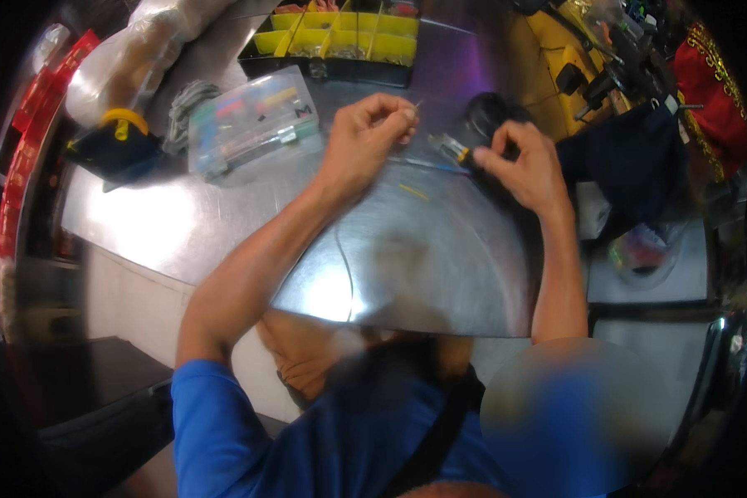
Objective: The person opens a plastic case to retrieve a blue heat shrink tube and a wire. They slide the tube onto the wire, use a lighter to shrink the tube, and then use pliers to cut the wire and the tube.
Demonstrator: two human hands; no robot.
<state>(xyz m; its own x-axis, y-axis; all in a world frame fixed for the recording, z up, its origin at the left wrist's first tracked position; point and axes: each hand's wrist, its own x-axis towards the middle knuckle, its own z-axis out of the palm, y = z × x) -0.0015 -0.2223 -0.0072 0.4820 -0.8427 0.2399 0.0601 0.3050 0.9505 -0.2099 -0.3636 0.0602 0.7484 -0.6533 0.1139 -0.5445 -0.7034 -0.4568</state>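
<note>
My left hand (367, 137) is closed in a pinch, and a short thin end sticks out past the fingertips. A thin grey wire (343, 253) runs from below that hand down over the table's near edge; the pinched end looks like part of it. My right hand (527, 166) is curled around small pliers (450, 148) with yellow and black handles, their jaws pointing toward the left hand. The exact kind of pliers is too blurred to tell. Between the hands and nearer to me, a short thin yellow piece (413, 192) lies on the metal table (465, 241).
A clear lidded organizer box (253, 120) sits left of my left hand. Behind it stands a black tray with yellow compartments (332, 46). A dark round object (488, 114) lies beyond the pliers. Dark cloth (631, 162) and assorted tools crowd the right side.
</note>
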